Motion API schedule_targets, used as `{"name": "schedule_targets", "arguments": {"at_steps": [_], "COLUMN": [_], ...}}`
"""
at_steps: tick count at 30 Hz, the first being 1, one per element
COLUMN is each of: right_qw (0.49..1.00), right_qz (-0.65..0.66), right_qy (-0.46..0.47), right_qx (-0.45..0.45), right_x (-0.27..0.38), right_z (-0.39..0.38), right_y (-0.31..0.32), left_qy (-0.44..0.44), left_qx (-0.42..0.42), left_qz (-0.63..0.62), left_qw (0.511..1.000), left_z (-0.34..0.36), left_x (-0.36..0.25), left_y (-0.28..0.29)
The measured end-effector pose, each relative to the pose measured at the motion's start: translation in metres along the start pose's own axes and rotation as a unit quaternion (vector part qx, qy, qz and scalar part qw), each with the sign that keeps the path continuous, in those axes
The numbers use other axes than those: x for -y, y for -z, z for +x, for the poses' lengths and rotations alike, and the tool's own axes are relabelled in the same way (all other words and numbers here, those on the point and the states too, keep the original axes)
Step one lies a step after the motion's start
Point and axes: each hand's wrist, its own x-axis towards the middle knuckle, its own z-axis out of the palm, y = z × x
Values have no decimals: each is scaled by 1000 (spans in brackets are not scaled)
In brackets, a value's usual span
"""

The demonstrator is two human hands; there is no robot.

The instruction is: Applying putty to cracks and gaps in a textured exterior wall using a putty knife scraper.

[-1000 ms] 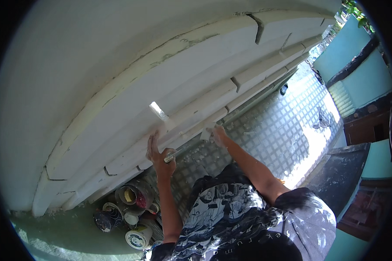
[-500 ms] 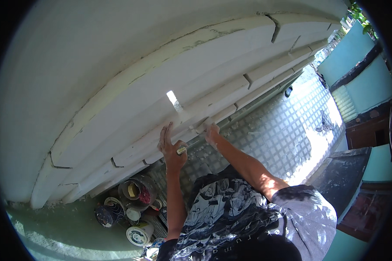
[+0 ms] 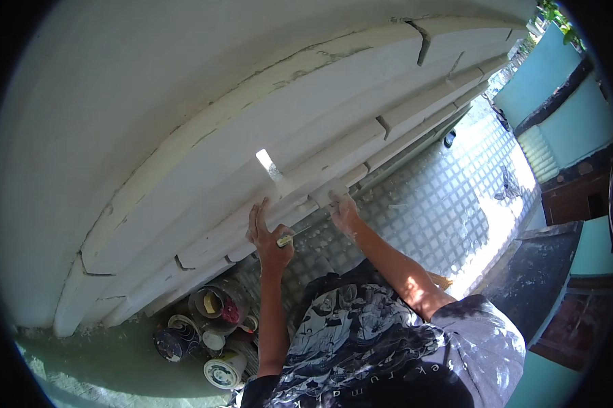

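My left hand (image 3: 271, 246) is at the ledges of the white wall (image 3: 204, 170), its upper fingers stretched toward the surface. Its thumb and lower fingers grip a tool by its pale yellow handle (image 3: 284, 241); a thin, blade-like edge seems to run rightward from it, its kind unclear. To the right, my right hand (image 3: 344, 211) is closed on a flat, pale, roughly rectangular scraper (image 3: 329, 193), held against or just in front of a lower ledge. Whitish dust or plaster coats the fingers. Just above my left hand, a bright patch of light (image 3: 268, 164) falls on the wall.
Below left stand a grey bucket (image 3: 240, 294) with a yellow block and something red inside, a dark paint-stained pot (image 3: 168, 345) and a white lidded tub (image 3: 223, 371). Pale crumbs lie on the checkered tile floor (image 3: 442, 183). A turquoise wall (image 3: 544, 81) rises at the far right.
My right hand has shifted slightly right and down, and the scraper is turned so its flat face shows more. My left hand stays nearly in place.
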Motion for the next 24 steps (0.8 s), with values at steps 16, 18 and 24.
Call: {"name": "schedule_targets", "arguments": {"at_steps": [16, 18, 24], "right_qw": [998, 998, 985], "right_qz": [-34, 62, 115], "right_qy": [44, 8, 117], "right_qx": [-42, -5, 57], "right_x": [-30, -19, 34], "right_z": [59, 65, 66], "right_y": [44, 44, 49], "left_qy": [-12, -10, -12], "left_qx": [-14, -22, -17], "left_qz": [20, 20, 34], "left_qw": [1000, 1000, 999], "left_z": [-1, -1, 1], "left_x": [-3, -3, -5], "left_y": [-7, -7, -8]}}
